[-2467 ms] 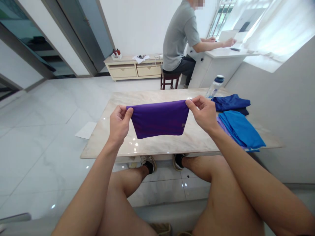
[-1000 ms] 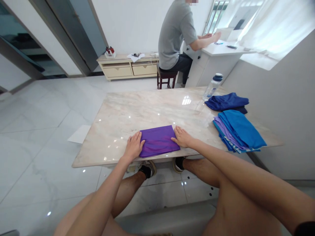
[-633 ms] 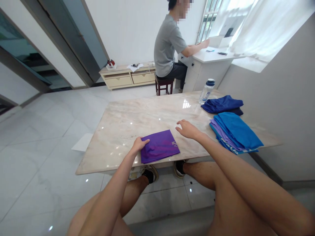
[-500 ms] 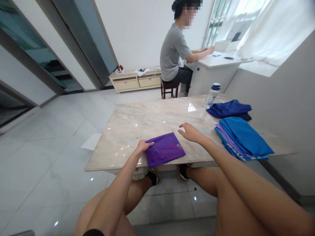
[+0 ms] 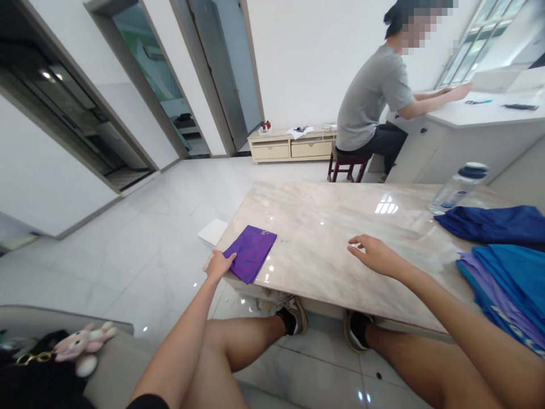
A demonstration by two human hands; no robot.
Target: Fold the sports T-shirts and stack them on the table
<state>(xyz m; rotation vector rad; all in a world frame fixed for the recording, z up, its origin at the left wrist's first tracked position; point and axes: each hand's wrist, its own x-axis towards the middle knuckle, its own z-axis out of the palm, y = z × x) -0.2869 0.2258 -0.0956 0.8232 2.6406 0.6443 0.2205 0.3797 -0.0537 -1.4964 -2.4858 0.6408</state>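
Note:
A folded purple cloth (image 5: 252, 254) with a small pale print at its far corner lies at the left end of the marble-topped table (image 5: 315, 250). My left hand (image 5: 220, 264) grips its left edge, the thumb on top and the other fingers out of sight beneath. My right hand (image 5: 372, 254) hovers over the middle of the tabletop, holding nothing, its fingers loosely bent and apart. Farther right lies a stack of folded blue and lilac cloths (image 5: 511, 284), with white lettering on a lower layer. Behind that stack is a dark blue folded cloth (image 5: 489, 222).
A clear water bottle (image 5: 457, 187) with a dark lid stands at the table's far right. Across the room a person in a grey T-shirt (image 5: 370, 96) sits on a stool at a white desk. A low cabinet (image 5: 293, 149) lines the wall. At lower left is a plush toy (image 5: 83, 343).
My left hand has carried the purple cloth to the table's left end and turned it. The view has swung left. My right hand stays empty above the table.

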